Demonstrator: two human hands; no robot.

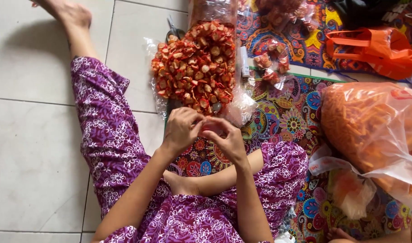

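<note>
Near the left edge of the colourful patterned mat [300, 117], just below the heap of red-and-cream snack chips on clear plastic [197, 63], left hand [181, 130] and right hand [226, 137] are pinching together on something small, likely a packet, hidden by fingers; keeping pinch tight and level should be avoiding spills
</note>
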